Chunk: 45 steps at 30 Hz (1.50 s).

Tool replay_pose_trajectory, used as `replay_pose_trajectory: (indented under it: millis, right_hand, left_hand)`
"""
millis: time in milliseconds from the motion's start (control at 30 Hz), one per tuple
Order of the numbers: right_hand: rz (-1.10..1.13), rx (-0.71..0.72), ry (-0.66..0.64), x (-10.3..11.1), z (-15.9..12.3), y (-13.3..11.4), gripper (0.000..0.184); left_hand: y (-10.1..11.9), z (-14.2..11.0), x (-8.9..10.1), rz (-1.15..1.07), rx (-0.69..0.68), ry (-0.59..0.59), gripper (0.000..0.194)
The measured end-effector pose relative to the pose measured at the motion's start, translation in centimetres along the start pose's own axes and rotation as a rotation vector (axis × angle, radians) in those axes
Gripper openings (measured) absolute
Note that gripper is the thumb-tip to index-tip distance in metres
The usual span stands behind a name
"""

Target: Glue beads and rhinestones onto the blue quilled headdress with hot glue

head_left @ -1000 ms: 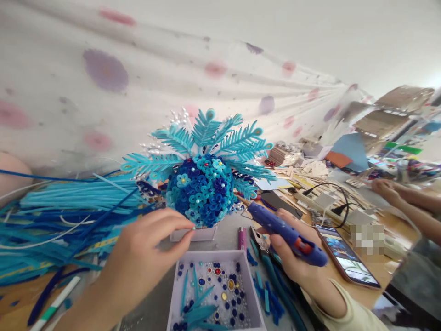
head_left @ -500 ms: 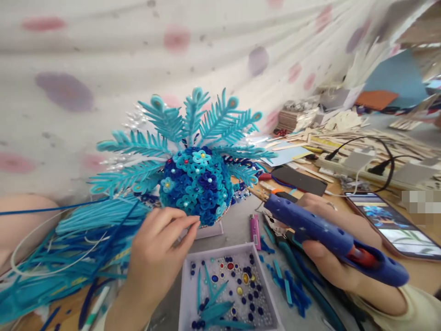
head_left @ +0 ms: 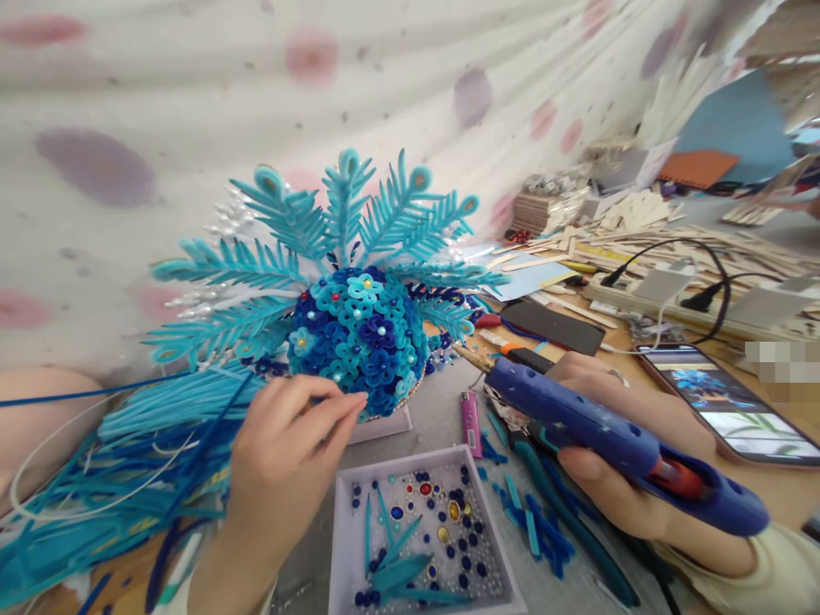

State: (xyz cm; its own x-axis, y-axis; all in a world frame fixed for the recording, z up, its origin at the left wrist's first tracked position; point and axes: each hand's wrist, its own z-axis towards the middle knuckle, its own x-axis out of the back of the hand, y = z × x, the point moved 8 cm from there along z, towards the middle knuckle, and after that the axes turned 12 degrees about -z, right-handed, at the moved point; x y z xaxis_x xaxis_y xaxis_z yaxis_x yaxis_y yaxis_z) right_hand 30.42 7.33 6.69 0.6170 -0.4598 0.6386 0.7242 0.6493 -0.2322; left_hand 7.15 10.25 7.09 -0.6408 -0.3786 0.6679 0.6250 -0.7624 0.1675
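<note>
The ball (head_left: 359,346) stood near the middle of the bench (head_left: 791,500), over a pale base, with the curtain behind it along the far edge. Its visible front was covered with blue flowers (head_left: 342,337); no bare surface showed there. Feathery fronds (head_left: 346,201) were already in place around the upper rear.

Bead fitting appeared partly complete. Pearl, blue, yellow and red centres were seated in a number of flowers on the visible side; others seemed to lack one, though some were too small to judge. The rear was hidden.

Left hand (head_left: 278,453): thumb and fingertips were pinched together at the lower front of the ball. The grip was closed; whether a bead lay inside it could not be told. Contact with the flowers was likewise uncertain.

Right hand (head_left: 653,517): the grip was wrapped firmly around the glue gun (head_left: 576,418). The nozzle pointed toward the ball's right flank, apart from the flowers.

Remaining stock: the tray (head_left: 334,547), set toward the near edge of the bench, contained many loose beads and several narrow blue leaves (head_left: 401,574), all unused. Further bead work therefore seemed possible.
</note>
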Motion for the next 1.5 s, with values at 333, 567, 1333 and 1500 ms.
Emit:
replay_pose_trajectory:
  millis: [333, 567, 1333, 1500]
  right_hand:
    - [0.039, -0.054, 0.126, 0.1, -0.5, 0.3, 0.034]
    - [0.049, -0.009, 0.094, 0.4, 0.1, -0.1, 0.020]
    - [0.022, 0.010, 0.063, 0.3, 0.0, -0.5, 0.020]
    - [0.022, -0.016, 0.105, 0.0, 0.0, -0.2, 0.024]
  left_hand:
    - [-0.1, 0.2, 0.0, 0.004, 0.045, 0.002, 0.010]
    - [0.1, 0.4, 0.2, -0.005, 0.027, 0.001, 0.010]
    - [1.2, 0.2, 0.9, 0.108, -0.019, 0.104, 0.005]
    - [0.7, 0.3, 0.2, 0.099, 0.004, 0.077, 0.006]
